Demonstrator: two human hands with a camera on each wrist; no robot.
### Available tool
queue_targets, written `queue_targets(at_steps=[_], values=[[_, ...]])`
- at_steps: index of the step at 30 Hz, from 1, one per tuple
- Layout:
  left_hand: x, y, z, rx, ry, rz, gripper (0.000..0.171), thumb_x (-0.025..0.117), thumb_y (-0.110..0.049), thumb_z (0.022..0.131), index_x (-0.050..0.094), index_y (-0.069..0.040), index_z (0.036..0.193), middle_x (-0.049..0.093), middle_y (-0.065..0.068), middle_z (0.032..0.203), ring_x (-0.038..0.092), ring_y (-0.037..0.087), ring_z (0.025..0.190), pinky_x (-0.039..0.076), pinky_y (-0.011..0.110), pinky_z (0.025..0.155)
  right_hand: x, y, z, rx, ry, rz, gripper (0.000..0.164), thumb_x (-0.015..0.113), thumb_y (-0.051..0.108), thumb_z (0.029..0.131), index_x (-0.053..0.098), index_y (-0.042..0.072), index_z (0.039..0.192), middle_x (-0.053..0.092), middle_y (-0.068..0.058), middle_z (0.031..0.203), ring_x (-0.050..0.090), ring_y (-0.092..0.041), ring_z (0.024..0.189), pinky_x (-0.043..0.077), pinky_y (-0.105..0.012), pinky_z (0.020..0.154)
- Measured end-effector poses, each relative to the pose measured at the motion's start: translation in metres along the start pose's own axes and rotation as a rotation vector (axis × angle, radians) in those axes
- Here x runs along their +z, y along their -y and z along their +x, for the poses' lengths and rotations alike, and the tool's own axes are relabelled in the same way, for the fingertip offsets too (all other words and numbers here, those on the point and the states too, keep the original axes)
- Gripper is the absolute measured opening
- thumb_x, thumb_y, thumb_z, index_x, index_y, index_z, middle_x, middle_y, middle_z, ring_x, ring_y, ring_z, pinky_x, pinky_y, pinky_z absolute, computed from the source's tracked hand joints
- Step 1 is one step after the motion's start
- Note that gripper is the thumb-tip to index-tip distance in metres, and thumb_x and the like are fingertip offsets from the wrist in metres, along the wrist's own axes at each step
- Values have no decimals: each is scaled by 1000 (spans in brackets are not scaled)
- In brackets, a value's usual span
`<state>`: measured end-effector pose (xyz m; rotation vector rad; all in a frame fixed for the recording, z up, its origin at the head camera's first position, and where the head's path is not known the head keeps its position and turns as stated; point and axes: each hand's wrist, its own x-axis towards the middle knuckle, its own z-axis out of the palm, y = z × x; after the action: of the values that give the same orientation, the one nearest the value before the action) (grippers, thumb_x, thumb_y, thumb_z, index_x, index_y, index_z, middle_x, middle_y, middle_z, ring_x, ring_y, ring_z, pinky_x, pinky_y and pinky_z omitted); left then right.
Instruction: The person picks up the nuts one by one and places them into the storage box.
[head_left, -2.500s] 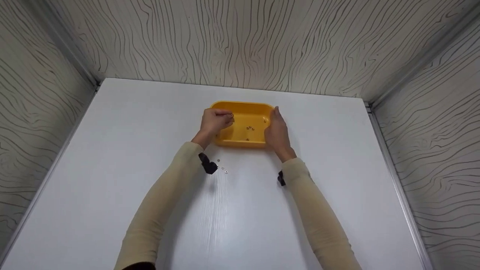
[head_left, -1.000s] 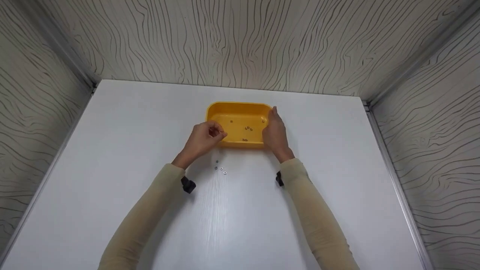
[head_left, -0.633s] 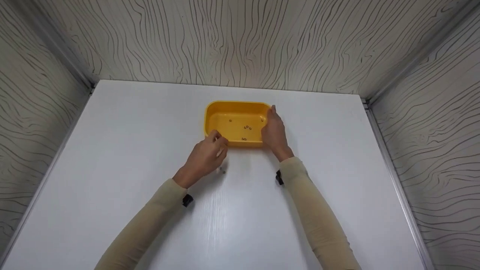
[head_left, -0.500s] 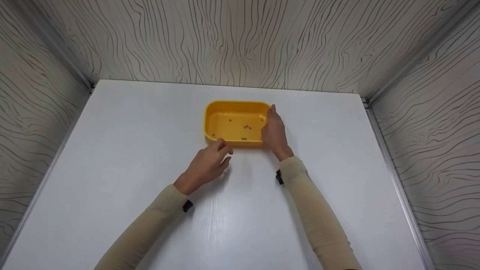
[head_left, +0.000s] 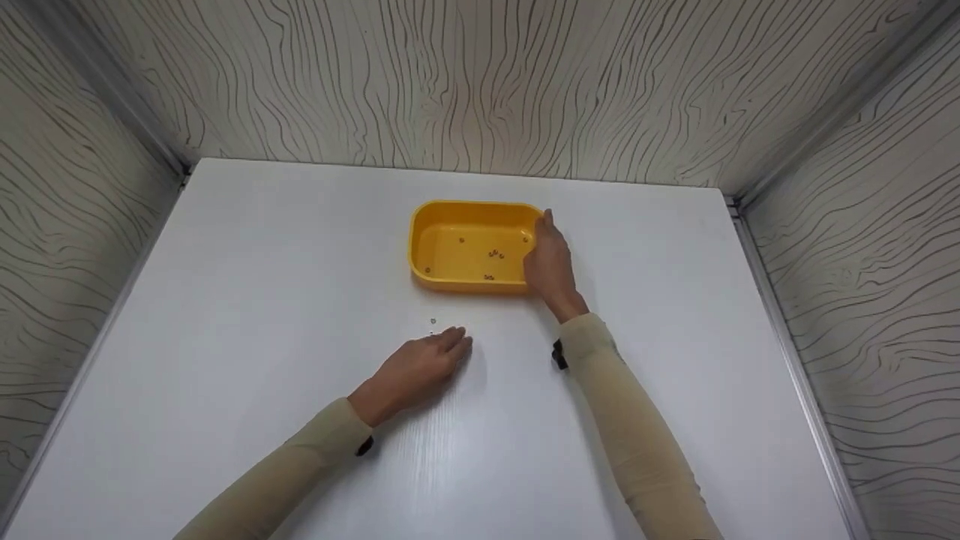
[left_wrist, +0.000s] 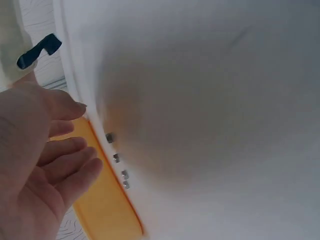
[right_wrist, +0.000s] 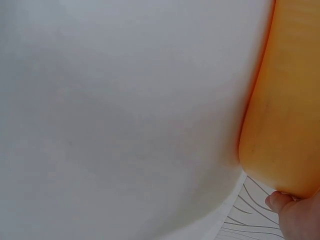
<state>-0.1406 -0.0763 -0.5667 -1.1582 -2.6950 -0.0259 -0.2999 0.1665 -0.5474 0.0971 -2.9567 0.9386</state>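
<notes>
My left hand (head_left: pixel 416 371) hovers low over the white table, fingers loosely extended and nothing visible in its grasp. By its fingertips lies a small metal nut (head_left: pixel 433 321), with the others partly covered by the hand in the head view. The left wrist view shows several nuts (left_wrist: pixel 124 174) in a row on the table, just beyond the fingers (left_wrist: pixel 75 162). A yellow plastic bin (head_left: pixel 472 287) stands behind them. My right hand (head_left: pixel 551 266) grips the bin's right end. Several nuts (head_left: pixel 494 253) lie scattered on the bin's floor.
The white table (head_left: pixel 262 300) runs back to a wood-grain patterned wall (head_left: pixel 480 90). Similar panels close off both sides, with metal rails along the table's side edges. A dark wrist camera (head_left: pixel 559 355) sits at the right sleeve.
My left hand has moved from over the bin's near-left corner back toward the table nuts, its fingers loosening. One more nut now lies in that corner. The right hand stays at the bin.
</notes>
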Motion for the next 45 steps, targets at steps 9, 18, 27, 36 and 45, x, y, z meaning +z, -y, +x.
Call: queue_targets(at_steps=[9,18,27,36,45], values=[[3,-16,-10,24,81,233,38,69,-6,99,67,0,137,71,14,136,71,22,127,65,28,90,0,0,-2,21,11,36,69,39,0,107,9,5,169,28,-20,173,46,-29,146,28,-46,134],[7,-15,-14,80,56,384,43,74,-4,96,67,-3,138,72,11,138,70,18,128,63,23,91,0,1,-1,10,4,30,66,38,-1,107,13,3,168,25,-19,174,40,-30,154,26,-46,134],[11,-4,-11,144,-23,384,32,75,-5,94,73,-6,126,75,6,123,76,13,111,64,18,74,-1,1,-2,-21,-24,18,64,41,-4,102,25,-3,164,25,-22,174,33,-35,159,29,-46,133],[11,-2,-2,156,-77,378,15,78,-3,90,79,-7,104,70,4,93,68,9,63,59,19,54,0,0,-2,-12,-25,27,64,40,-4,104,22,-1,165,25,-20,174,32,-34,160,28,-47,134],[10,-3,2,169,-94,408,10,80,-2,85,80,-8,94,65,3,83,58,6,52,56,20,47,1,-1,-1,5,-14,52,64,38,-1,106,18,2,167,22,-17,176,29,-30,162,24,-46,135]])
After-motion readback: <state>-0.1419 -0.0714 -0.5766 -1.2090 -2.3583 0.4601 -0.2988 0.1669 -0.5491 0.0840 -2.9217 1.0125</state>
